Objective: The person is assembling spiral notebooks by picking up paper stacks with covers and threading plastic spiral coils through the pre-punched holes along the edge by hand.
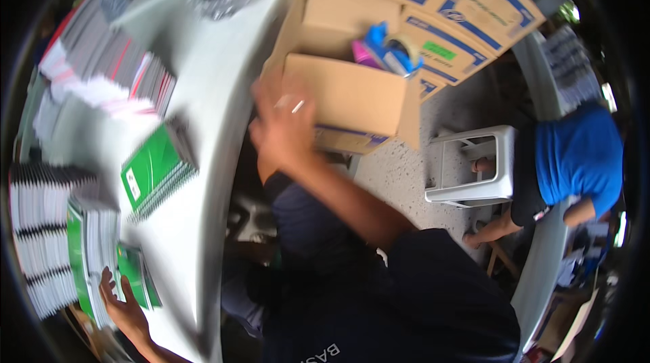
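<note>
My left hand [125,305] is at the lower left with its fingers apart and nothing in it. It is beside a small stack of green spiral notebooks [139,275] and a taller green-covered stack [81,255]. My right hand [288,123], blurred by motion, reaches across to the near left corner of an open cardboard box [352,92]. Its fingers look stretched along the box's flap and side; whether they press on it I cannot tell. Inside the box lies a blue tape dispenser [389,52] with a tape roll, next to something pink.
More spiral notebooks [159,167] lie on the pale table [203,228]. Tall notebook stacks [44,228] line its left side. Closed cartons [474,11] are piled behind the open box. A white plastic stool [504,167] stands to the right, beside a person in a blue shirt [579,153].
</note>
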A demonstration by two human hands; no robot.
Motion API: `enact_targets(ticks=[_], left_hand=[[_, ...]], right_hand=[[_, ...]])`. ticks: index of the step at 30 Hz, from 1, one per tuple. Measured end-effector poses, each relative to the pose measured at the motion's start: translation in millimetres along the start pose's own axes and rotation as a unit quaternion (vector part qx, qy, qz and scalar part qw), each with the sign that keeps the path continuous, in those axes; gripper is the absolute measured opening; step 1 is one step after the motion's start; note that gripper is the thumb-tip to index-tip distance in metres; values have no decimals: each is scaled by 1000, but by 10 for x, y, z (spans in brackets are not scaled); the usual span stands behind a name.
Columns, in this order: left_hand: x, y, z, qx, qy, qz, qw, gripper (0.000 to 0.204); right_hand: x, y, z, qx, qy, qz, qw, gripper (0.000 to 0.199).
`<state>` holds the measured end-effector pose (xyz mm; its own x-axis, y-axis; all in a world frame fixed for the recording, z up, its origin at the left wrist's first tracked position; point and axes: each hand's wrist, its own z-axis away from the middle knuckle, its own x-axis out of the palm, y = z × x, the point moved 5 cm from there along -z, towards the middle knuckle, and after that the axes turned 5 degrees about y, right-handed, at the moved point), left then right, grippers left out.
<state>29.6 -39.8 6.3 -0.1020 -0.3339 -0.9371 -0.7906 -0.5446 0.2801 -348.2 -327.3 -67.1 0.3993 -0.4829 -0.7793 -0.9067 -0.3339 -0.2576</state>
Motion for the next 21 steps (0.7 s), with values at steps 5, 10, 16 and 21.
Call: enact_targets(ticks=[5,10,16,21], left_hand=[[-400,-427,294,-84,64,-61,993,34],[86,-146,339,-24,6,-56,998,42],[93,-43,419,59,18,-131,989,52],[155,-12,564,68,55,-164,983,37]], right_hand=[[864,162,150,30,-149,17,988,84],[496,-57,92,-105,-46,-143,983,62],[710,-350,452,24,-180,-93,979,80],[276,-877,795,81,-37,-343,935,80]])
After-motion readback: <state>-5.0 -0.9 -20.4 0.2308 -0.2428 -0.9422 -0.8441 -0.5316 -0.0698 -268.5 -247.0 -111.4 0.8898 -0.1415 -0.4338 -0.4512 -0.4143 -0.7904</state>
